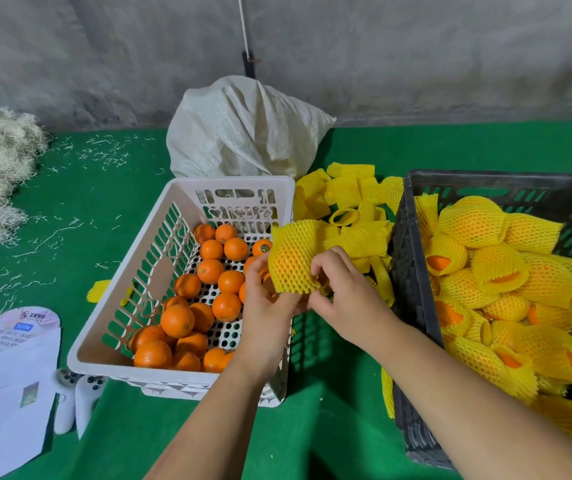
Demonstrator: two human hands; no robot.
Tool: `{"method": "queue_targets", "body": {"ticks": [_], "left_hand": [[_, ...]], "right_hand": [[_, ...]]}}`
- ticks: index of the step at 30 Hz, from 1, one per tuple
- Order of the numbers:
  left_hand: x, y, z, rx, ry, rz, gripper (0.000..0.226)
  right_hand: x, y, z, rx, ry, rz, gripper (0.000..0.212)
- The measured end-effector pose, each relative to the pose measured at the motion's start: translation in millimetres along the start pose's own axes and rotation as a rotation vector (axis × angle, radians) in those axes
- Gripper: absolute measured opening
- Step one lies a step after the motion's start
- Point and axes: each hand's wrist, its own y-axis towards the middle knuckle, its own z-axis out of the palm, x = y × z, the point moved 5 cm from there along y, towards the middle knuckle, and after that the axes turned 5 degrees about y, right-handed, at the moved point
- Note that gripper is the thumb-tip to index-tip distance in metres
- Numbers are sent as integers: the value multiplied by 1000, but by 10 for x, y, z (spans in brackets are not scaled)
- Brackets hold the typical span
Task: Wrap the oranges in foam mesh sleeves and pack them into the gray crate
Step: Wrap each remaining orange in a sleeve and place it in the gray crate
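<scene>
Orange (286,263) mostly hidden inside yellow sleeve (295,251), fingers (322,268) curled.

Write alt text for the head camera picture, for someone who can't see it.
Two hands, left hand and right hand, hold an orange in a yellow foam mesh sleeve between a white basket of bare oranges and a gray crate of wrapped ones, on green cloth.

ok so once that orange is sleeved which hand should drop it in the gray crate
Probably the right hand. It pinches the sleeved orange on the side nearest the gray crate, while the left hand holds it over the white basket, farther from the crate.
</scene>
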Motion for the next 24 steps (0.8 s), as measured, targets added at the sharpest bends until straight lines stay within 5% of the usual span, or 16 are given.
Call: {"method": "queue_targets", "body": {"ticks": [6, 11, 14, 17, 24], "left_hand": [[44, 4, -3, 21, 40, 49, 53], [59, 5, -37, -55, -10, 60, 53], [37, -4, -28, -70, 44, 97, 57], [45, -29, 4, -49, 132, 119, 60], [39, -83, 129, -42, 434, 222, 52]], "right_hand": [[73, 6, -96, -49, 55, -70, 15], [57, -19, -80, 78, 132, -28, 10], [-8, 15, -207, -75, 366, 168, 33], [-43, -6, 8, 70, 741, 473, 84], [-82, -33, 109, 144, 777, 474, 81]]}}
